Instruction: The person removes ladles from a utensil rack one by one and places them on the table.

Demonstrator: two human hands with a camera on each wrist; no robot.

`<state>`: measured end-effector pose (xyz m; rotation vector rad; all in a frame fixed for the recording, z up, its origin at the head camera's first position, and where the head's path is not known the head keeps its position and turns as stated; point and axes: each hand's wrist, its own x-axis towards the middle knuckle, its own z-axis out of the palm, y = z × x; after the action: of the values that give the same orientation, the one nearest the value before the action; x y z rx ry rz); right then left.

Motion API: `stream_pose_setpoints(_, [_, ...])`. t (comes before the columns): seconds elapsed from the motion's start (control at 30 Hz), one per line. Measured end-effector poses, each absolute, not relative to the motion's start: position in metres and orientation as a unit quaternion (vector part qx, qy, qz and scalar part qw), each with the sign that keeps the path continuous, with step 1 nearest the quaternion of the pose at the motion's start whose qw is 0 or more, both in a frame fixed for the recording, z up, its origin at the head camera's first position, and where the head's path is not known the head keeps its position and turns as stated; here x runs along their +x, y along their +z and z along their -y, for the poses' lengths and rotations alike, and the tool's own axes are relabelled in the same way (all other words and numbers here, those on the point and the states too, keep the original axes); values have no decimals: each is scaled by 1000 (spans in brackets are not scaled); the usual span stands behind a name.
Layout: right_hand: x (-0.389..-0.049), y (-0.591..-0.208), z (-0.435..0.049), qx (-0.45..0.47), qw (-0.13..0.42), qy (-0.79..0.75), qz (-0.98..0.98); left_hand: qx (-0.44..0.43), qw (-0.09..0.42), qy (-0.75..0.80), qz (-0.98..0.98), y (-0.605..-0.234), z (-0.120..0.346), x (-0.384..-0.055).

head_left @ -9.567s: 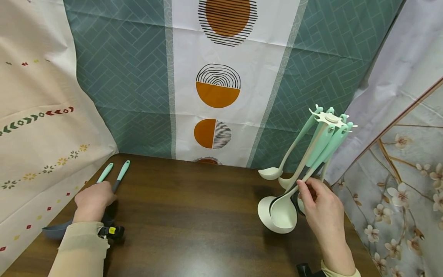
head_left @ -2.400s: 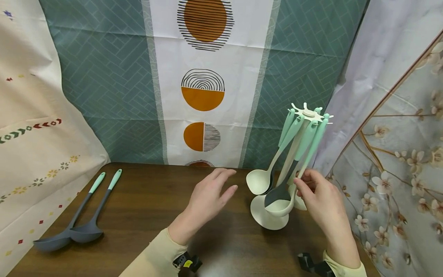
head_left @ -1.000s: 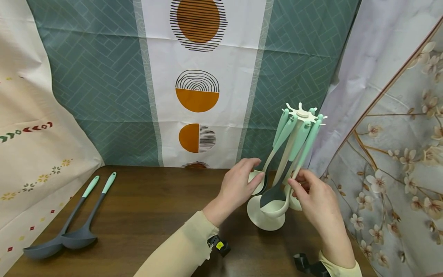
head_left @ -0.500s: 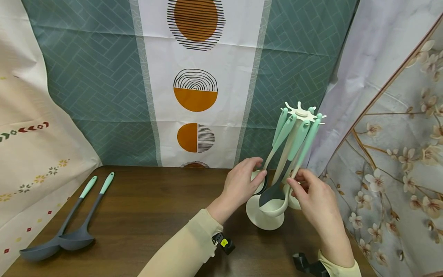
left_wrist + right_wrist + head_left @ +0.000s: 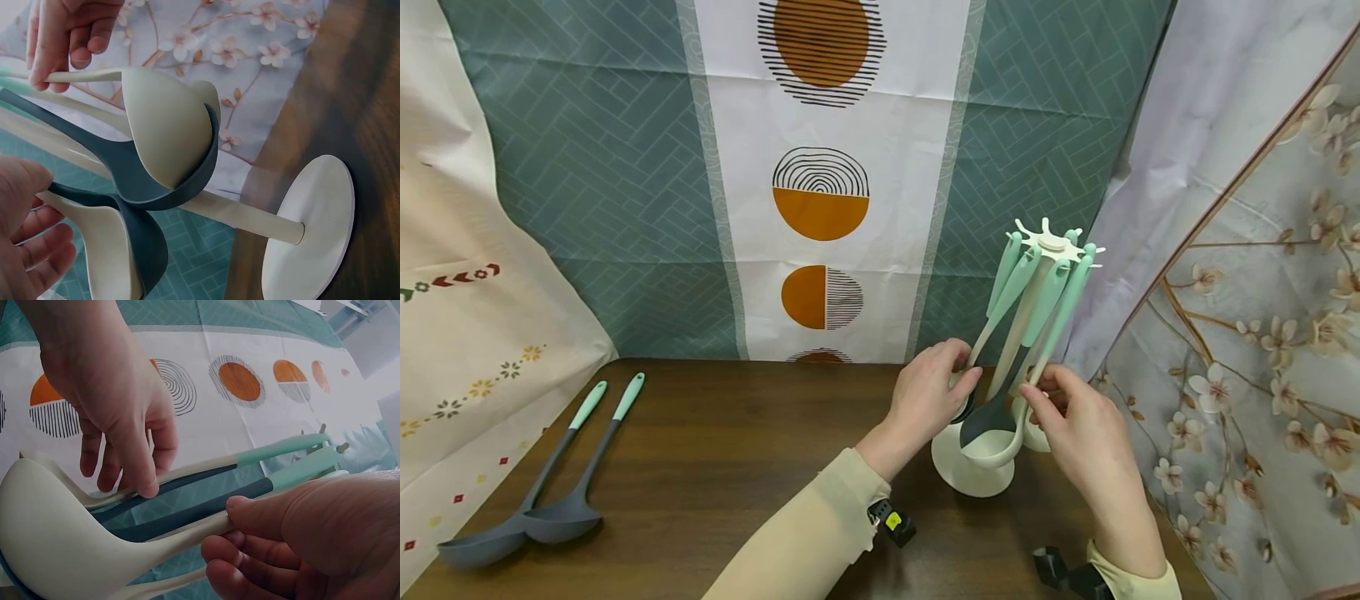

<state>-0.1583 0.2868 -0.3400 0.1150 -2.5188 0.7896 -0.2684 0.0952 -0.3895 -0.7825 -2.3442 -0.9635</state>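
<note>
A cream utensil stand (image 5: 973,475) with a spiked round top holds several hanging utensils with mint handles. My right hand (image 5: 1086,442) pinches the thin neck of a cream ladle (image 5: 992,450) between thumb and fingers. That ladle's bowl nests against a dark ladle (image 5: 144,181). At the stand's left side my left hand (image 5: 925,400) pinches the necks of a second cream ladle (image 5: 103,250) and a dark ladle (image 5: 153,250) nested together. In the head view my left hand hides most of their bowls. All these utensils still hang from the top.
Two dark ladles (image 5: 561,521) with mint handles lie side by side on the wooden table (image 5: 722,467) at the left. A patterned cloth (image 5: 827,208) hangs behind, and a floral curtain (image 5: 1247,417) borders the right side close to the stand.
My left hand has come from the two dark ladles at the left across to the stand and closed on the hanging ladles. The hanging utensils have turned round the stand. My right hand stays there.
</note>
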Motion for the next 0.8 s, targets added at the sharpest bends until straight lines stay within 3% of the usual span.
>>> stream_pose_setpoints(0.8, [-158,-339,-287,37,240,293,925,-294,266,-348,849,-391,-83,-265])
